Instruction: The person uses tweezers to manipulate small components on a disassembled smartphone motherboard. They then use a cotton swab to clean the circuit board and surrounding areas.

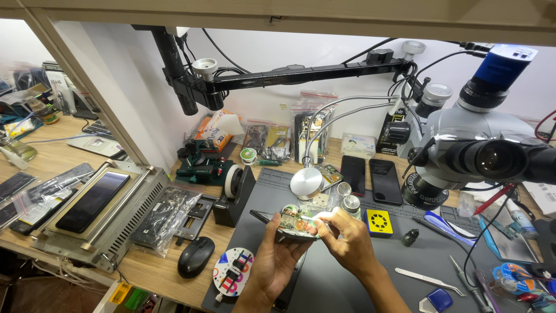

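My left hand (272,255) holds an opened phone (292,223) from below, its green circuit board facing up under a bright lamp. My right hand (347,237) comes in from the right, and its fingertips pinch at the board's right side; whether they hold a small part or tool there is hidden by glare. Both hands hover above the dark grey work mat (353,278).
A microscope (475,150) stands at the right. Two black phones (370,177), a yellow square pad (379,222), tweezers (425,278) and a small bottle (410,236) lie on the mat. A tape dispenser (234,194), mouse (196,257) and screen-heating machine (98,208) sit at left.
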